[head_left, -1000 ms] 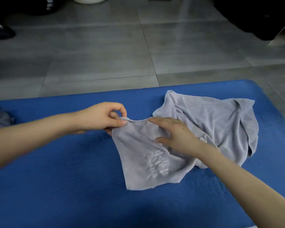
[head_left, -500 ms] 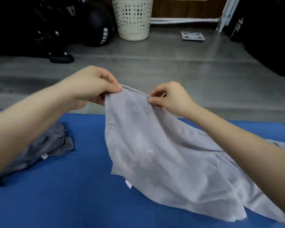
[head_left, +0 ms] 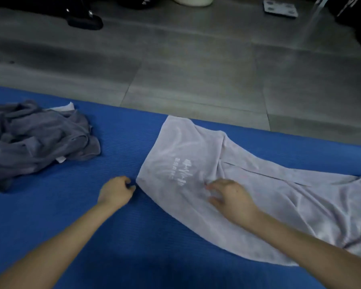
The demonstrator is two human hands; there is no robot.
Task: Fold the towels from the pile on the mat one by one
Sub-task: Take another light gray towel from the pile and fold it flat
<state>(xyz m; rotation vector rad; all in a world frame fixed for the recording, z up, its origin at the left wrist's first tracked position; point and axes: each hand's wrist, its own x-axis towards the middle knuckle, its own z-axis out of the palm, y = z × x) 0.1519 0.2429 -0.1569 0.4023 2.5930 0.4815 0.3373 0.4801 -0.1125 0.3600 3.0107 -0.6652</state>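
Observation:
A pale lilac towel (head_left: pixel 248 184) with a white logo lies spread and creased on the blue mat (head_left: pixel 92 236), running off to the right. My right hand (head_left: pixel 229 195) rests on it just right of the logo, palm down and fingers apart, holding nothing. My left hand (head_left: pixel 115 192) sits on the mat with curled fingers right beside the towel's near left corner. No cloth shows between those fingers. A crumpled pile of darker grey towels (head_left: pixel 35 138) lies at the mat's left.
Grey tiled floor (head_left: pixel 196 69) lies beyond the mat's far edge. At the top stand black gear (head_left: pixel 86 19), the base of a white basket (head_left: pixel 193 0) and a flat white scale (head_left: pixel 279 8). Bare mat lies between pile and towel.
The towel, held up in the air by both hands half a second ago, now lies on the mat. My right hand has let go and lies flat on it; my left hand has dropped beside its corner.

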